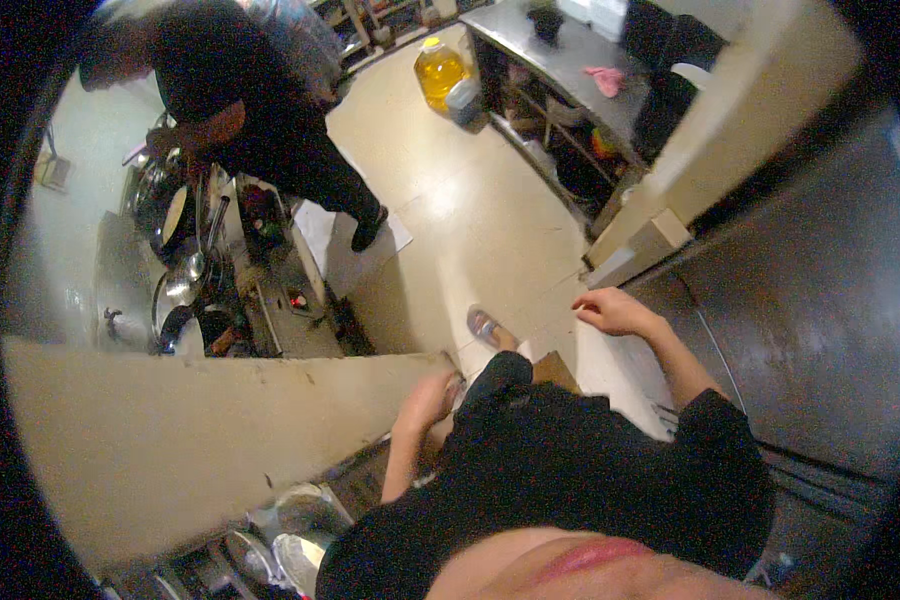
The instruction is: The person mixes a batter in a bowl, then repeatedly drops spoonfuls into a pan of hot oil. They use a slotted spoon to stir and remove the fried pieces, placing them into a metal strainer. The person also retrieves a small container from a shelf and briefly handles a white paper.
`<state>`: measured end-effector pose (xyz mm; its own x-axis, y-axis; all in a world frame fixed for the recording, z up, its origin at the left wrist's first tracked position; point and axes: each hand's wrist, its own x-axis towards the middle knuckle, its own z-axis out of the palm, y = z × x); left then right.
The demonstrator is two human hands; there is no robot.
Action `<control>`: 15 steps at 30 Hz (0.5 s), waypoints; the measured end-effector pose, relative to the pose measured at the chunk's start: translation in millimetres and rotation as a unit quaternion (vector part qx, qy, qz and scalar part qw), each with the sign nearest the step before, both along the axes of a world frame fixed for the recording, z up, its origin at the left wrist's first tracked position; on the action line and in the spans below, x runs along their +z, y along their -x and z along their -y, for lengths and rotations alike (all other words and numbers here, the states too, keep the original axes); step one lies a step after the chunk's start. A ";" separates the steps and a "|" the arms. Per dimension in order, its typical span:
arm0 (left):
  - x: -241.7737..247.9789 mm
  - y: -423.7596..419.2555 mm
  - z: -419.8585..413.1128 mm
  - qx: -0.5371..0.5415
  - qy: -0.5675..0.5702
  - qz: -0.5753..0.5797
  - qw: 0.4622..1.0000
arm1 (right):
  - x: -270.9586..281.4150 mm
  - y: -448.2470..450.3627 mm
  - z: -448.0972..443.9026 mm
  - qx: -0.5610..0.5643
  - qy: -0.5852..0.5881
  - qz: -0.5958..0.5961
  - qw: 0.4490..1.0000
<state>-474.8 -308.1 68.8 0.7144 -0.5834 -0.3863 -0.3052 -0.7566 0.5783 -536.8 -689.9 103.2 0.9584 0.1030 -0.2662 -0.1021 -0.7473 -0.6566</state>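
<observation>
My left hand (424,399) hangs at my side near the end of a pale partition wall (217,420). A small greyish, perhaps clear thing shows at its fingers, too blurred to name. My right hand (616,310) is held out on the other side with its fingers loosely bent and nothing visible in it. Beyond that hand is the base of a door frame (637,247). Between my hands, one sandalled foot (487,327) stands on the tiled floor (450,277).
At the left, a person in dark clothes (270,97) bends over a cooking range holding pans (174,217) and a ladle (196,264). A yellow-capped jug of oil (439,73) stands on the floor beside a steel table (521,49) with a pink cloth (606,80). Metal bowls (300,559) sit lower left.
</observation>
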 end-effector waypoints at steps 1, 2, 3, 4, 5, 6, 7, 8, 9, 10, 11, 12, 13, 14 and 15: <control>-2.0 -26.7 0.9 0.018 0.056 -0.007 0.998 | -10.4 -19.3 3.7 -0.009 -0.008 0.009 1.000; 5.6 -49.0 -16.0 0.033 0.018 -0.007 0.999 | -28.2 -34.3 -12.6 0.002 -0.002 -0.056 0.998; 1.9 -73.9 -8.4 0.054 -0.003 0.000 0.999 | -41.5 -50.7 -10.6 0.012 0.023 -0.081 0.996; 2.7 -89.4 -10.7 0.054 -0.039 0.040 0.997 | -56.4 -67.6 -12.7 0.000 0.028 -0.105 0.994; 4.3 -100.3 -13.0 0.097 -0.015 0.016 0.995 | -70.7 -82.3 -14.9 -0.004 0.041 -0.180 0.983; 4.5 -114.1 -15.8 0.142 0.007 0.006 0.990 | -84.6 -94.7 -20.9 0.027 0.043 -0.155 0.987; 2.9 -134.7 -17.3 0.201 0.046 0.021 0.978 | -96.9 -125.7 -18.9 0.052 0.085 -0.184 0.978; 2.0 -142.2 -20.7 0.227 0.017 0.033 0.973 | -109.4 -156.1 -15.6 0.086 0.051 -0.178 0.979; 3.0 -144.2 -30.0 0.261 -0.005 0.016 0.965 | -116.9 -170.6 -17.9 0.093 0.044 -0.215 0.971; 1.6 -145.5 -40.1 0.283 -0.014 0.003 0.959 | -125.3 -191.3 -19.5 0.109 0.015 -0.208 0.972; -0.6 -156.7 -44.0 0.293 -0.034 0.016 0.955 | -135.5 -229.5 -16.7 0.111 -0.002 -0.221 0.969; -4.0 -161.5 -48.8 0.336 -0.036 0.007 0.941 | -143.2 -265.5 -15.4 0.141 -0.003 -0.214 0.967; -7.5 -167.9 -49.5 0.374 -0.047 -0.011 0.926 | -149.2 -300.1 -12.0 0.161 -0.021 -0.218 0.962; -11.6 -173.1 -46.0 0.411 -0.053 -0.031 0.909 | -154.9 -336.4 -9.6 0.218 -0.051 -0.164 0.961; -14.3 -177.2 -42.6 0.432 -0.094 -0.020 0.897 | -159.8 -375.3 -9.0 0.272 -0.033 -0.140 0.951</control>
